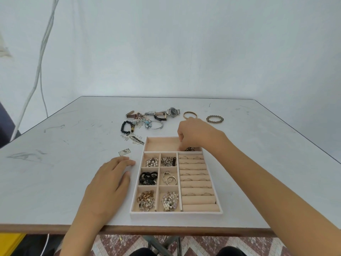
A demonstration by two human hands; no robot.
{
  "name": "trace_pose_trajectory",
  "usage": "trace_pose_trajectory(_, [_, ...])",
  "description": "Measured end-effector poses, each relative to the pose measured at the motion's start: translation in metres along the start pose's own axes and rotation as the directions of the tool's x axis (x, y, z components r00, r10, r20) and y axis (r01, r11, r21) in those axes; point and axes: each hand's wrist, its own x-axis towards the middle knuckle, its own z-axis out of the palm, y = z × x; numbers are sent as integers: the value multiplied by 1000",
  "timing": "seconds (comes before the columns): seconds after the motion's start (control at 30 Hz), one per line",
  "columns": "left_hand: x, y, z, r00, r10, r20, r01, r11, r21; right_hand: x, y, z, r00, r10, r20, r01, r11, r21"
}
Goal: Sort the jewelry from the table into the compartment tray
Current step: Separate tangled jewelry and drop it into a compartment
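Watches point(162, 113) and bracelets point(215, 119) lie at twelve o'clock beyond the tray point(176, 214). The right hand point(197, 133) pinches a dark jewelry piece point(189, 149) in its top compartment; the left hand point(108, 182) lies flat on the tabletop point(64, 182) at nine o'clock, fingers together

A beige compartment tray point(175, 215) lies flat, its six small compartments filled and thin rings point(191, 157) in its roll slots. Beyond it lie watches point(173, 112), a gold bangle point(190, 114) and a beaded bracelet point(215, 119).

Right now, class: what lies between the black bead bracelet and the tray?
In the head view, small silver pieces lie between the black bead bracelet and the tray.
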Motion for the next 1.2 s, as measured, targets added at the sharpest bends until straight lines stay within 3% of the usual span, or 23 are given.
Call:
trace_pose_trajectory(0.2, [0, -1, 0, 1000, -1, 4, 1, 1000, 5, 6, -3, 3, 1000, 7, 29, -7, 1000, -16])
trace_pose_trajectory(0.47, [0, 0, 0, 1000, -4, -10, 4, 1000, -1, 5, 10, 1, 999, 15, 40, -20, 993, 118])
trace_pose_trajectory(0.9, [0, -1, 1, 1000, 7, -16, -7, 1000, -1, 5, 11, 4, 998, -52, 32, 49, 995, 90])
trace_pose_trajectory(1.2, [0, -1, 2, 1000, 8, -13, -7, 1000, 5, -2, 18, 9, 996, -32, -80, 46, 981, 187])
